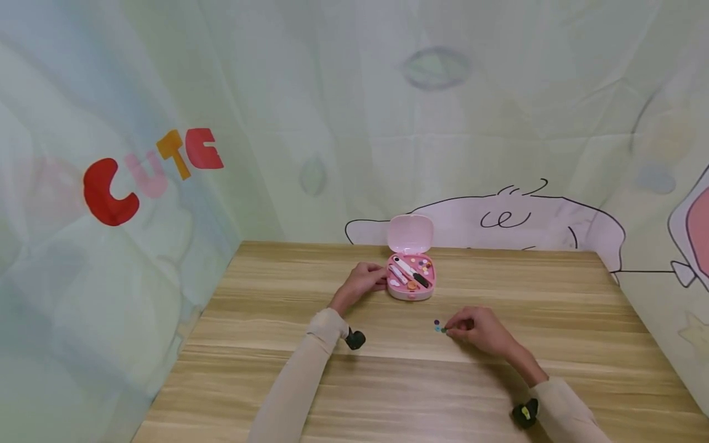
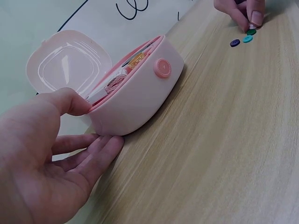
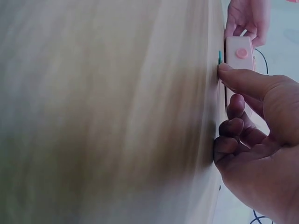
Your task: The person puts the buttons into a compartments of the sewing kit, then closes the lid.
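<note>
A pink sewing kit box (image 1: 411, 296) stands on the table with its lid (image 1: 410, 234) raised. My left hand (image 1: 362, 283) holds the box's left side, thumb (image 2: 74, 102) on the rim and fingers low against the wall. Nearer to me, my right hand (image 1: 480, 329) has its thumb and index fingertips together at the table, pinching a small pale button (image 2: 252, 26). Right beside those fingertips lie a green button (image 2: 251, 32), a turquoise button (image 2: 247, 39) and a dark purple button (image 2: 235, 43). The right wrist view hides most of the buttons behind the thumb.
Inside the box are a black-handled tool (image 1: 421, 280), a white slim tool (image 1: 397, 274), an orange round item (image 1: 412, 285) and several coloured buttons (image 1: 425, 264). Behind the wooden table (image 1: 498, 271) hangs a printed curtain (image 1: 332, 111), close to the raised lid.
</note>
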`<state>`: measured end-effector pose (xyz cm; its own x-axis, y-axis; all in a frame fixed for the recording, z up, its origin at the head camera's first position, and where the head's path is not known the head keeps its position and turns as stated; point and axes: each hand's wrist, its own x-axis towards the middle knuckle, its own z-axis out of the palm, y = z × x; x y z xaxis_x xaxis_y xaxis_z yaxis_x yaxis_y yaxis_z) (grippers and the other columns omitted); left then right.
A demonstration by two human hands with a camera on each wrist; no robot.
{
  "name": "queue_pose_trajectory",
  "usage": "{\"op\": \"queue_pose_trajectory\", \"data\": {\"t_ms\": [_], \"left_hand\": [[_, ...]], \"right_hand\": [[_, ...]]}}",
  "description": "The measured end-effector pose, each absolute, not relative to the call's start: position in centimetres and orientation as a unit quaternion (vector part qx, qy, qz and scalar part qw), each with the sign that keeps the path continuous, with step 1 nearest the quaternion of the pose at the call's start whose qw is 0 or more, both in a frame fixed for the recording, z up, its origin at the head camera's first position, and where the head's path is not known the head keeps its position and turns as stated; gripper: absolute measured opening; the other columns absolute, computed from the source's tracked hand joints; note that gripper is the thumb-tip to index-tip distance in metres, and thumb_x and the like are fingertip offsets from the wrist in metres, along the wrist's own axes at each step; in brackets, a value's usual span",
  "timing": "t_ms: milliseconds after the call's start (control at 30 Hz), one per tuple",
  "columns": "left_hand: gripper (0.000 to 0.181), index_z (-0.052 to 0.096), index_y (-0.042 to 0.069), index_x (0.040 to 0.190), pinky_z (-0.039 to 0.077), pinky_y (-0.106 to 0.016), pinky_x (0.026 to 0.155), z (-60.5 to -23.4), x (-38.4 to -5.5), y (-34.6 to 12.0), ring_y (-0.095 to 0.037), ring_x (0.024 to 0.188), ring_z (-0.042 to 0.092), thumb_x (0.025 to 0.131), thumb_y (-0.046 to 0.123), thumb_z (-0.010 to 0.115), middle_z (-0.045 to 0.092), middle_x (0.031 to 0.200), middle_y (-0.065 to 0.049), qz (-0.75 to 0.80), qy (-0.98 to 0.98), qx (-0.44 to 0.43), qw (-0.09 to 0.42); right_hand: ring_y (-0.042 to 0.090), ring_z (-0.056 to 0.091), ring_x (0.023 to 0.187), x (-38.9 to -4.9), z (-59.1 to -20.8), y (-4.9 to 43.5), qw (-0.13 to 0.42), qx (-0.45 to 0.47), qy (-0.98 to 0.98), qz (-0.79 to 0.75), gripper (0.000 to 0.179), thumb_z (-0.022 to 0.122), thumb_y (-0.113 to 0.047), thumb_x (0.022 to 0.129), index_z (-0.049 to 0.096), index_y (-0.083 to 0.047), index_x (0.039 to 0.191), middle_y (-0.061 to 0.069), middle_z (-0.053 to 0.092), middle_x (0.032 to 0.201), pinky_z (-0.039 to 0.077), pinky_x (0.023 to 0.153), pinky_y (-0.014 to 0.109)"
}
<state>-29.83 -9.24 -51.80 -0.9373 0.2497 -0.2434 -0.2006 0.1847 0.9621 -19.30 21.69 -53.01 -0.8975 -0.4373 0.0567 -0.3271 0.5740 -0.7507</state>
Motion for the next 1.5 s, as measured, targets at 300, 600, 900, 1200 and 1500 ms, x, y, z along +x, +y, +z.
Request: {"op": "queue_pose_trajectory", "data": {"t_ms": [300,600,900,1200,1500], "left_hand": [[0.038,0.06,-0.012,0.132,0.059,-0.037,0.096,-51.8,-29.8,-9.2,-0.024,0.104,0.069,0.106,0.015,0.06,0.066,0.124,-0.024,0.643,0.746,0.019,0.175],[0.039,0.06,-0.011,0.133,0.06,-0.034,0.093,-51.8,-29.8,-9.2,-0.024,0.105,0.07,0.106,0.017,0.061,0.067,0.124,-0.022,0.636,0.751,0.009,0.178],[0.039,0.061,-0.011,0.132,0.06,-0.034,0.093,-51.7,-29.9,-9.2,-0.024,0.104,0.07,0.105,0.017,0.062,0.067,0.123,-0.022,0.638,0.749,0.01,0.176],[0.039,0.061,-0.011,0.131,0.06,-0.033,0.092,-51.8,-30.0,-9.3,-0.024,0.104,0.07,0.106,0.018,0.062,0.067,0.123,-0.022,0.636,0.751,0.009,0.177],[0.036,0.062,-0.011,0.129,0.06,-0.034,0.093,-51.6,-29.7,-9.1,-0.022,0.102,0.069,0.105,0.016,0.062,0.068,0.12,-0.021,0.637,0.75,0.007,0.179]], "right_hand": [[0.012,0.052,0.073,-19.3,-53.0,21.6,0.064,-0.211,0.885,-0.411,0.008,0.079,-0.005,0.091,0.079,-0.011,0.095,-0.005,0.06,0.08,0.046,0.06,0.022],[0.012,0.053,0.074,-19.4,-53.0,21.8,0.07,-0.214,0.883,-0.412,0.007,0.08,-0.007,0.091,0.078,-0.013,0.093,-0.006,0.061,0.08,0.046,0.06,0.022],[0.014,0.054,0.076,-19.8,-52.5,21.9,0.07,-0.214,0.884,-0.41,0.009,0.079,-0.007,0.091,0.078,-0.015,0.095,-0.006,0.063,0.081,0.048,0.062,0.023],[0.017,0.054,0.077,-21.0,-51.5,22.0,0.08,-0.195,0.882,-0.42,0.004,0.079,-0.012,0.092,0.077,-0.013,0.095,-0.002,0.063,0.081,0.048,0.063,0.024],[0.022,0.053,0.083,-22.4,-51.0,22.0,0.085,-0.155,0.876,-0.448,0.004,0.075,-0.011,0.095,0.077,-0.009,0.098,0.003,0.063,0.085,0.047,0.067,0.026]]}}
